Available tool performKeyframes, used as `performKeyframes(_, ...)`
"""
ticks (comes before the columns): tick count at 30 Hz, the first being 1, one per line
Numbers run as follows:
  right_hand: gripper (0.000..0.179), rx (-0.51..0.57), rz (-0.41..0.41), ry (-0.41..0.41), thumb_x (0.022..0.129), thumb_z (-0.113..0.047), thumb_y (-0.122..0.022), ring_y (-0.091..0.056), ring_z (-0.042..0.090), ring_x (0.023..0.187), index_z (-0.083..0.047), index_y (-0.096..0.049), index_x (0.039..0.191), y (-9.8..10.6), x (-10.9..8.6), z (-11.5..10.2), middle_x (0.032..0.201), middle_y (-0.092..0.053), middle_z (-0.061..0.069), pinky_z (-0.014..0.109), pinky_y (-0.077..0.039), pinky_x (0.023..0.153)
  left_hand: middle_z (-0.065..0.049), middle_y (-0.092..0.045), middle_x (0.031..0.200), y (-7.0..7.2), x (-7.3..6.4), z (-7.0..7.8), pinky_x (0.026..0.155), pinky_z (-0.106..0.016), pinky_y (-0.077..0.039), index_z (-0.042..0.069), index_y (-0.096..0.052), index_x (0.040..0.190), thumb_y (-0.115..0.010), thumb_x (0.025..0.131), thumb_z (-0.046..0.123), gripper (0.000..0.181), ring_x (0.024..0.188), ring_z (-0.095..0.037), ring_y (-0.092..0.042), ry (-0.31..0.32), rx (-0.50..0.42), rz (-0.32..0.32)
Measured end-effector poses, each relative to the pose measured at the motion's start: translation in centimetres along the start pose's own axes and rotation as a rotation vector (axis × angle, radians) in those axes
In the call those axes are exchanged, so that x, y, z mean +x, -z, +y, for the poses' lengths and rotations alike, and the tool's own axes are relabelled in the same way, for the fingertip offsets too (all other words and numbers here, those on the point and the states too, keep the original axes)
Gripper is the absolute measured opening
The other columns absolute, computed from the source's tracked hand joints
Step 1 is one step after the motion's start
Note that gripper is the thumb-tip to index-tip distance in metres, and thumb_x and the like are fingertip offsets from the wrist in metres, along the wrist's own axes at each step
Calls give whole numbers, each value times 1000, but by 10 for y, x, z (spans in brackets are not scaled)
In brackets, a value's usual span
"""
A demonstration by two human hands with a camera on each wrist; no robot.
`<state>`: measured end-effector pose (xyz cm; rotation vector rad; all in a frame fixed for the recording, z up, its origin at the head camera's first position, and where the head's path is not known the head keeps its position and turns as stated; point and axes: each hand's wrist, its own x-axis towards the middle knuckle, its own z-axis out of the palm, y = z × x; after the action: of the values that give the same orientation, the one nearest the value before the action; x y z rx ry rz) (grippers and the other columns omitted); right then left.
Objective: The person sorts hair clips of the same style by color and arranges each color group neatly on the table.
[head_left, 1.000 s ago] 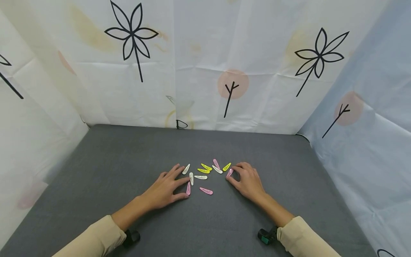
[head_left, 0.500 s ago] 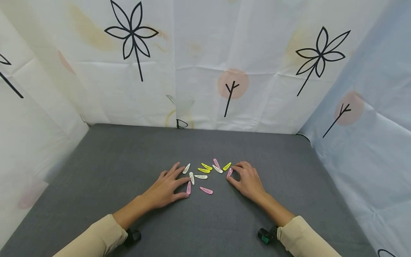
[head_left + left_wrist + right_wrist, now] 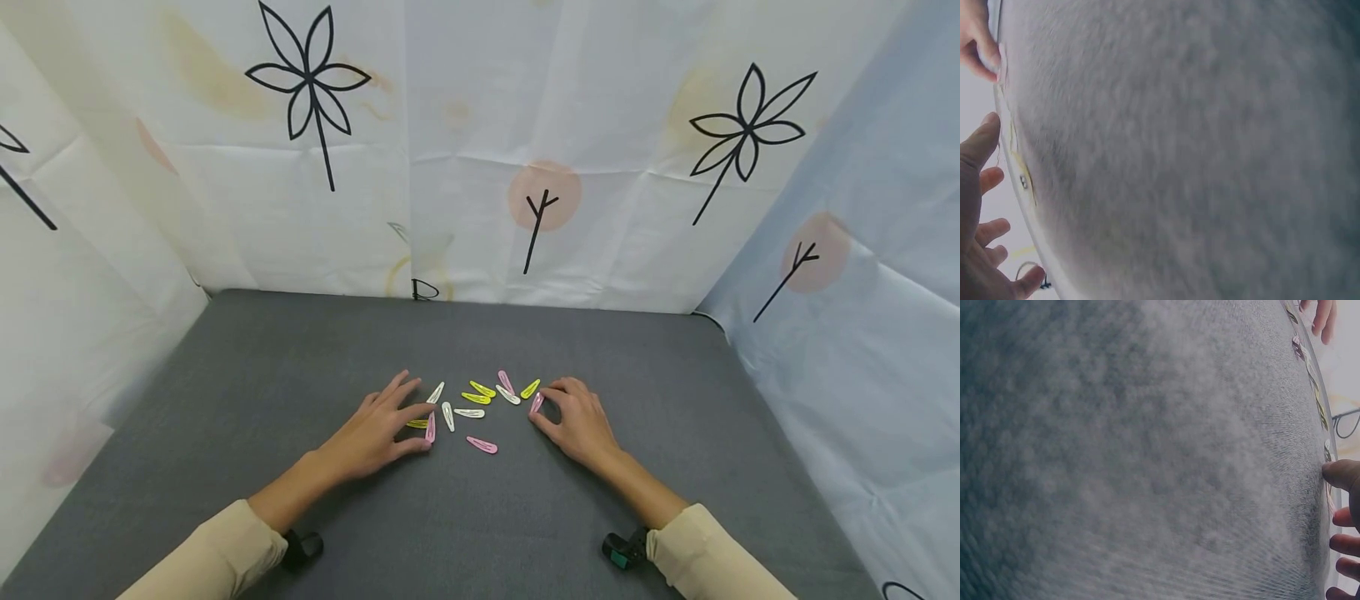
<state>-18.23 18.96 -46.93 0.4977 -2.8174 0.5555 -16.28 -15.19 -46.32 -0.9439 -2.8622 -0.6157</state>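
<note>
Small snap hair clips in pink, yellow and white lie loosely grouped mid-table in the head view. My left hand (image 3: 372,433) pinches a pink hair clip (image 3: 431,427) end to end between thumb and index finger, other fingers spread. Partly behind that clip is a yellow hair clip (image 3: 416,424). At the group's right, my right hand (image 3: 579,421) holds another pink hair clip (image 3: 537,402) between thumb and index finger. Between the hands are a white hair clip (image 3: 448,417), a pink one and several others. Both wrist views show the fingers only at the edge, with the clips edge-on.
The grey cloth-covered table (image 3: 480,525) extends around the clips. A white patterned curtain (image 3: 480,150) rises behind it and along both sides. A dark wrist camera (image 3: 625,550) sits below the right wrist, and another is below the left.
My left hand has shifted left and slightly away from me, carrying its pink hair clip. The yellow clip, hidden before, now shows. My right hand stays put.
</note>
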Motion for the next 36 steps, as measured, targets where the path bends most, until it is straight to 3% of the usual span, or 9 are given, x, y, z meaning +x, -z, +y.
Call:
performKeyframes(10, 47, -1, 5, -11, 83, -35, -81, -59, 33, 115, -3, -73, 116, -1, -1, 0, 118, -65, 15, 55, -44, 92, -22, -43, 150, 16, -7, -32, 98, -69, -35, 13, -65, 133, -79, 85, 35, 55, 145, -45, -26, 29, -7, 40)
performKeyframes(18, 46, 9, 7, -6, 83, -34, -81, -60, 33, 113, -3, -73, 116, 0, -2, -1, 118, -66, 15, 55, -44, 92, -28, -40, 149, 35, -22, -67, 96, -75, -30, 11, -61, 138, -75, 89, 30, 54, 142, -51, -24, 187, -23, -32)
performKeyframes(23, 47, 4, 5, -3, 82, -34, -81, -60, 33, 113, -3, -73, 116, 0, -1, -1, 118, -66, 14, 56, -45, 92, -31, -38, 149, 44, -31, -80, 95, -77, -28, 9, -58, 139, -74, 90, 28, 55, 142, -53, -22, 246, -34, -62)
performKeyframes(36, 47, -6, -5, -9, 82, -35, -81, -60, 33, 114, -4, -73, 117, 0, 0, -1, 119, -66, 14, 55, -44, 93, -29, -39, 150, 54, -41, -93, 97, -77, -26, 11, -57, 141, -72, 91, 31, 56, 139, -56, -26, 224, -54, -122)
